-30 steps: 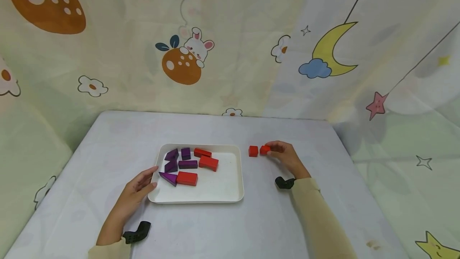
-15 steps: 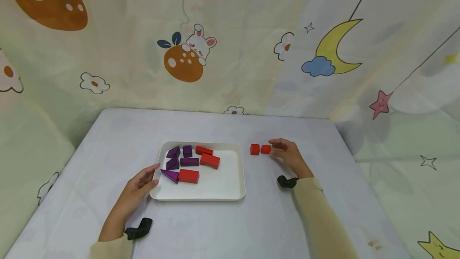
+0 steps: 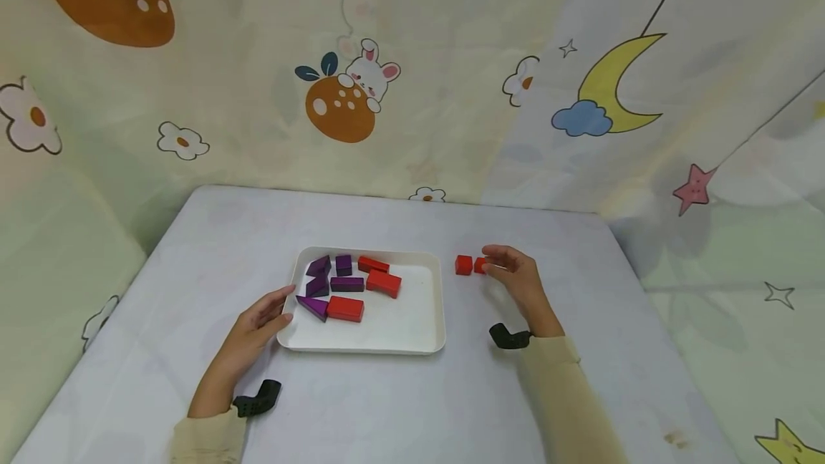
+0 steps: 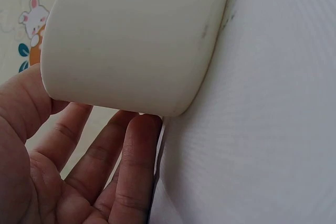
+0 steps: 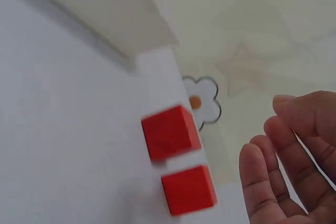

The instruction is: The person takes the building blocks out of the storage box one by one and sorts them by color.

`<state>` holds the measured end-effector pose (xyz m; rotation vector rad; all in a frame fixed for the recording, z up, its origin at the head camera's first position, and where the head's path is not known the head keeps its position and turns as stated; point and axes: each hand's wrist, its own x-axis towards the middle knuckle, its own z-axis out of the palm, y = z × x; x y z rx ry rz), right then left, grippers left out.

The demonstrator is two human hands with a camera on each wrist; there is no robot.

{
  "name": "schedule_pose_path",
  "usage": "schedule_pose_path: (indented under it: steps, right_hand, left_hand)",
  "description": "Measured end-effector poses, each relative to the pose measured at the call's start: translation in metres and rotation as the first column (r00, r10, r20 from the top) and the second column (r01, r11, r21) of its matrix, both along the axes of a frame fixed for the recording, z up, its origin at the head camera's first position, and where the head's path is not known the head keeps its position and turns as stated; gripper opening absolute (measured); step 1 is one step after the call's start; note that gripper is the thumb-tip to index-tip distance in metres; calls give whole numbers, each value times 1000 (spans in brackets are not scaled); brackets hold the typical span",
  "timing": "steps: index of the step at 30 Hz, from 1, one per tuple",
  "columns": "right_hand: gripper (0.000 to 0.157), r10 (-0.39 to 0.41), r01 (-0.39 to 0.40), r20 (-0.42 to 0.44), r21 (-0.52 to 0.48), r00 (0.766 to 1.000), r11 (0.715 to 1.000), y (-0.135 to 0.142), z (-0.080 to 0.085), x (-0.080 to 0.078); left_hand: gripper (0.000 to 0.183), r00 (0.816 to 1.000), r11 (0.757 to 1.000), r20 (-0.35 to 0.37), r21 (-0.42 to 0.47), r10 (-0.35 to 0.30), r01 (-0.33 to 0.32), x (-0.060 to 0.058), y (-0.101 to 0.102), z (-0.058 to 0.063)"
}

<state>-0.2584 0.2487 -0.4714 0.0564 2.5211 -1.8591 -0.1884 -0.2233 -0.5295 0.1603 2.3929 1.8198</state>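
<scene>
A white tray (image 3: 399, 339) lies on the table, with purple and red blocks in its left and middle parts. At the tray's left end my left hand (image 3: 248, 339) holds the rim, its thumb nearest me. In the left wrist view, the fingertips of my left hand (image 4: 89, 161) are partly hidden behind the tray wall (image 4: 126, 40). Right of the tray stand two red cubes: a left cube (image 3: 463, 265) and a right cube (image 3: 480, 265). Close beside the right cube, partly covering it, hovers my right hand (image 3: 520, 279). The right wrist view shows its fingers (image 5: 257, 177) apart from both cubes, with nothing held.
Inside the tray are red rectangular blocks (image 3: 345, 308), a purple triangular block (image 3: 314, 307) and several other purple pieces (image 3: 346, 284). Black wrist devices (image 3: 258, 398) sit below both hands. A patterned cloth backdrop (image 3: 445, 77) rises behind the white table (image 3: 380, 407).
My right hand has let go of the right red cube, which stands beside the left one. My left hand stays at the tray's end. The head view has shifted slightly.
</scene>
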Motion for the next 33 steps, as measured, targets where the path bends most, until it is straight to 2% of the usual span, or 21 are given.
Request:
schedule_pose_path:
  steps: [5, 8, 12, 23, 28, 33]
  right_hand:
    - [36, 13, -15, -48, -48, 999, 999, -25, 1, 14]
    - [35, 34, -43, -95, -101, 995, 994, -40, 0, 22]
    - [37, 65, -81, -129, -122, 990, 989, -59, -3, 31]
    - [37, 155, -171, -136, -114, 978, 979, -103, -14, 47]
    - [38, 209, -228, -141, -129, 968, 965, -123, -17, 48]
    - [40, 248, -262, -110, -147, 962, 954, -144, -20, 47]
  left_hand:
    - [54, 1000, 1000, 10, -18, 6, -6, -1, 1, 0]
    - [54, 1000, 999, 24, -35, 13, -12, -1, 2, 0]
    - [54, 999, 999, 33, -39, 18, -17, -2, 2, 0]
    - [53, 1000, 1000, 4, 8, -1, 1, -3, 0, -1]
    - [53, 1000, 1000, 8, 3, 7, -7, -1, 0, 2]
    - [53, 1000, 1000, 13, 9, 16, -16, -3, 1, 1]
